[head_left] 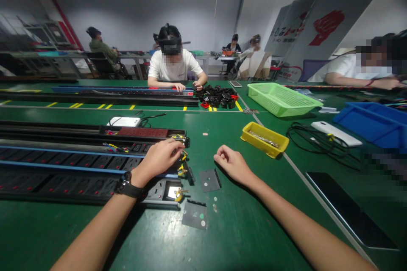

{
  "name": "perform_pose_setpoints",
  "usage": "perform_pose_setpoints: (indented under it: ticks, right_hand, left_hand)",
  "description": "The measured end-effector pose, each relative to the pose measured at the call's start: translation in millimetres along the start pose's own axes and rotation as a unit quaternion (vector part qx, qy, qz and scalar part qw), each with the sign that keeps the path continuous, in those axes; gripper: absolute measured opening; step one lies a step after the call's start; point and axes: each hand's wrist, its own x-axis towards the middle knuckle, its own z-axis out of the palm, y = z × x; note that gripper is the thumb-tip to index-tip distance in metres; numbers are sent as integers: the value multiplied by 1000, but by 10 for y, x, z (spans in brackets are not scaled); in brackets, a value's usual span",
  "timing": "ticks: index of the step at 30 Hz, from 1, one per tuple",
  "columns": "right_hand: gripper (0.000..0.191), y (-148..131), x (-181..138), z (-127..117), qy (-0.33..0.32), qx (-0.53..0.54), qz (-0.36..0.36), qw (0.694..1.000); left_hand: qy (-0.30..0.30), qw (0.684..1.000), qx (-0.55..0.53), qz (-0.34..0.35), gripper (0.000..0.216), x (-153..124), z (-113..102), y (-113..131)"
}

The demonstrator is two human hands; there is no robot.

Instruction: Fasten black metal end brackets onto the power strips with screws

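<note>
Several long power strips (95, 184) lie side by side at the left, with black socket faces and some blue edges. My left hand (163, 156), a watch on its wrist, bends its fingers together over the strips' right ends, close to a black end piece (186, 141). What those fingertips grip is hidden. Yellow-tipped wires (179, 195) stick out of the open strip ends. My right hand (233, 165) is curled above the table, thumb and fingers together; anything inside is too small to make out. Below lie two dark flat end plates (210, 180) (194, 214) with small round discs on them.
A yellow tray (282, 149) of small metal parts stands right of centre. Beyond are a green basket (276, 110) and a heap of black parts (218, 96) by a co-worker (173, 65). Blue bins (359, 120), a cabled white box (337, 133) and a dark slab (346, 207) lie right.
</note>
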Motion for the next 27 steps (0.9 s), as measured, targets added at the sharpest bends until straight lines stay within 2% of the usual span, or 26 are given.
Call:
perform_pose_setpoints:
  ticks: [5,16,24,27]
  right_hand:
    - [19,-13,0,-4,-4,-9,-2,1000]
    - [17,5,1,3,-4,-29,-20,999]
    - [17,-9,-5,2,-7,-38,-23,999]
    - [17,-14,-11,1,-7,-39,-26,999]
  left_hand:
    - [4,1000,-4,8,25,-10,19,-20]
    - [-22,998,56,-30,29,0,-4,53]
    - [-4,998,57,-4,35,-30,27,76]
    - [-14,998,58,-7,33,-33,31,84]
